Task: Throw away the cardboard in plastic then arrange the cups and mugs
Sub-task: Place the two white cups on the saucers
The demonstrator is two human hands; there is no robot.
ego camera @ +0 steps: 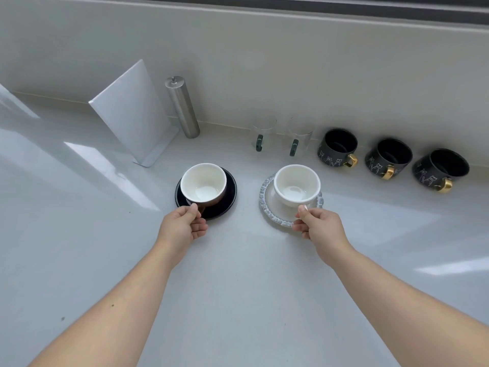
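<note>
Pinching handles | left hand: brown-glazed cup | right hand: white cup

White counter with two saucers, two glass mugs, three black mugs, steel cylinder.

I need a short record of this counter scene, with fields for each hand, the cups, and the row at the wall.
left hand: pinches handle of brown cup on black saucer
right hand: pinches handle of white cup on grey-rimmed saucer
wall row: two glass mugs, three black mugs with gold handles
cups: empty, upright
</note>
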